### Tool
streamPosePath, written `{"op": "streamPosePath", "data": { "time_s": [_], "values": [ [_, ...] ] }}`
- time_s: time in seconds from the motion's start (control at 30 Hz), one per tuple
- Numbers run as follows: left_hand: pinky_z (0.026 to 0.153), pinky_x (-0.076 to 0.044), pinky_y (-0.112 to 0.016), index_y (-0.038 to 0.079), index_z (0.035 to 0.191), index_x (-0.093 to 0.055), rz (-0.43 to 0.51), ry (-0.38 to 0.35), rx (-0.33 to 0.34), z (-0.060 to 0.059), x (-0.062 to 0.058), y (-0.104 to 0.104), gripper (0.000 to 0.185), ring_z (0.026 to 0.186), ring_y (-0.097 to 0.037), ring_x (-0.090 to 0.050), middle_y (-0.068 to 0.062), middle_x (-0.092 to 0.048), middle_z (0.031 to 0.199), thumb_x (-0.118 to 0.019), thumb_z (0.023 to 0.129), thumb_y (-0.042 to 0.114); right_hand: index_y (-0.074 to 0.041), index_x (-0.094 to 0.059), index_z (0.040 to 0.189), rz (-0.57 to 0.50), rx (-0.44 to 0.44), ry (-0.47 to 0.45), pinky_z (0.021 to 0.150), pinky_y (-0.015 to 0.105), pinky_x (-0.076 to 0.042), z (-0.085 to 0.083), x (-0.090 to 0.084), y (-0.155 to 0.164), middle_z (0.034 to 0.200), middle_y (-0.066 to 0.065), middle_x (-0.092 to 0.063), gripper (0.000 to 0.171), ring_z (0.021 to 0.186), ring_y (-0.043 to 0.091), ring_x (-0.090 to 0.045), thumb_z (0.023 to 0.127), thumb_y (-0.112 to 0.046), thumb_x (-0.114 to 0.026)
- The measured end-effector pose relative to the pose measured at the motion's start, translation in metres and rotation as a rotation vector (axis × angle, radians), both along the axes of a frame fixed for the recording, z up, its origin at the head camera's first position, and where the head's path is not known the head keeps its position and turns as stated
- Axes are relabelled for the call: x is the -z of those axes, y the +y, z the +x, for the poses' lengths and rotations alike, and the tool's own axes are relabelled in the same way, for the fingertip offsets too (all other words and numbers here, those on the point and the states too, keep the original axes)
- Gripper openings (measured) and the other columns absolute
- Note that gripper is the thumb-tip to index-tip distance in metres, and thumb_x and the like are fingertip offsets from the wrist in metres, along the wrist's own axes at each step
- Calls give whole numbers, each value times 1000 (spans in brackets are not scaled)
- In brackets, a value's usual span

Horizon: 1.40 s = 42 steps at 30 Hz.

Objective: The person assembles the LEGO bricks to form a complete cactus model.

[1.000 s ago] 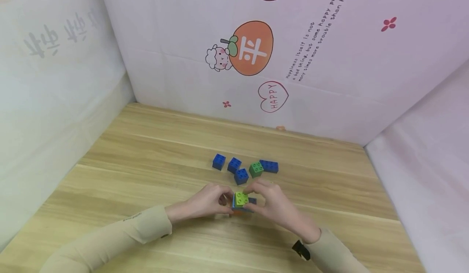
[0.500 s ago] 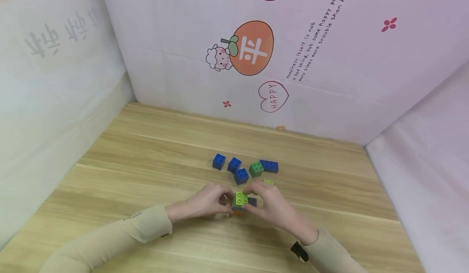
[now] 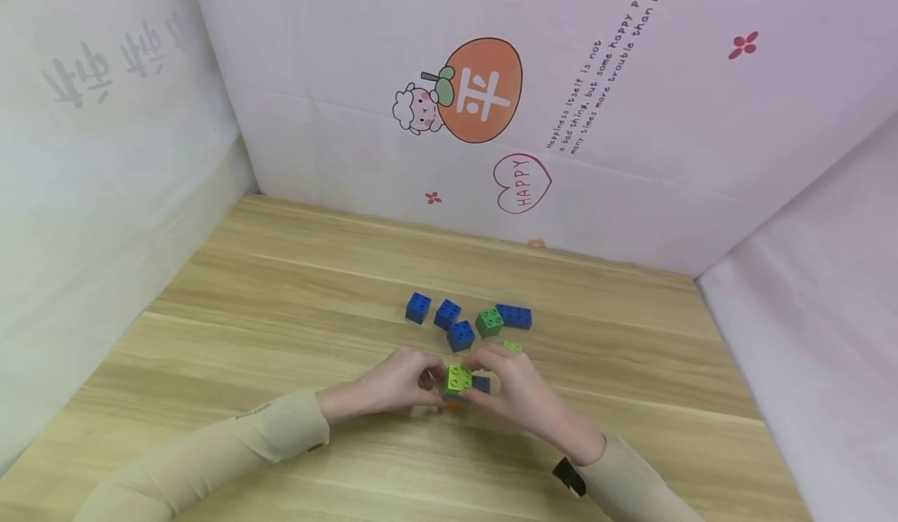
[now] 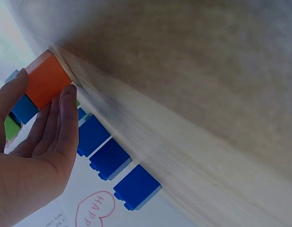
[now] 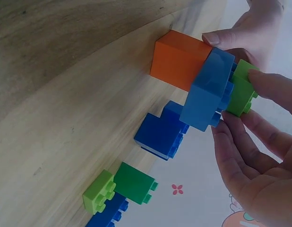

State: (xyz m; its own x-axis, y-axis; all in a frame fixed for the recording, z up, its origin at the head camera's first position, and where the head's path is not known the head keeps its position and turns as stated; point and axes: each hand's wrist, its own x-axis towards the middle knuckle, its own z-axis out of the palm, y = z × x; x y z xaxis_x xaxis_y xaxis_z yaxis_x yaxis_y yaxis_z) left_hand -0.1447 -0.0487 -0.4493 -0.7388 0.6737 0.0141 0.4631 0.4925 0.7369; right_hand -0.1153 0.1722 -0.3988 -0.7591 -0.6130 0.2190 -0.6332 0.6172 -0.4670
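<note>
At the table's near centre sits a small brick stack [image 3: 459, 386]: orange brick [image 5: 178, 59] at the bottom on the wood, a light blue brick [image 5: 210, 90] over it, tilted in the right wrist view and prob. not fully seated, and a lime brick [image 3: 459, 377] on top. Both hands close round it. Left hand [image 3: 393, 386] has its fingers curled against the stack's left side, fingertips [image 4: 65, 101] on the orange brick. Right hand [image 3: 522, 393] pinches the upper bricks, thumb and fingers [image 5: 273, 87] narrow on the lime piece and the blue edge. To do this step well, in my view: hold the orange base flat w/ the left hand, square the blue brick over the studs, then press straight down, not at an angle, so the stack doesn't skid or pop apart. Just beyond the hands lie loose bricks: three small blue bricks [image 3: 442, 315], a green brick [image 3: 489, 322] touching a longer blue brick [image 3: 514, 316], and a small lime piece [image 3: 513, 346] near the right knuckles. Wooden table [image 3: 281, 288], w/ printed backdrop [image 3: 484, 93] behind.
</note>
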Motion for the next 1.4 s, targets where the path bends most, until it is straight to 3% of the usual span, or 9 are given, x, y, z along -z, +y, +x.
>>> {"op": "streamPosePath", "data": {
  "time_s": [0.3,0.6,1.4],
  "values": [
    [74,-57,-16,7,104,-72,11,-3,11,0,-2,0,26,85,-13,-70,-4,-76,98,-81,82,18,-9,-71,103,-12,-1,7,80,28,-62,-3,0,-2,101,3,-74,28,93,16,-71,78,-14,-83],
    [74,-58,-17,7,103,-73,19,-10,15,0,-2,0,25,85,-13,-70,-4,-76,97,-81,82,17,-14,-71,99,-9,29,-41,81,23,-60,-5,-1,-3,98,-2,-75,27,91,14,-70,77,-17,-85],
    [72,-57,-16,6,100,-73,5,21,39,-1,-4,0,22,82,-15,-70,-6,-76,94,-80,81,15,-12,-69,93,-11,34,-29,78,27,-62,-6,1,-5,92,0,-73,25,88,15,-70,74,-14,-86]
  ]
}}
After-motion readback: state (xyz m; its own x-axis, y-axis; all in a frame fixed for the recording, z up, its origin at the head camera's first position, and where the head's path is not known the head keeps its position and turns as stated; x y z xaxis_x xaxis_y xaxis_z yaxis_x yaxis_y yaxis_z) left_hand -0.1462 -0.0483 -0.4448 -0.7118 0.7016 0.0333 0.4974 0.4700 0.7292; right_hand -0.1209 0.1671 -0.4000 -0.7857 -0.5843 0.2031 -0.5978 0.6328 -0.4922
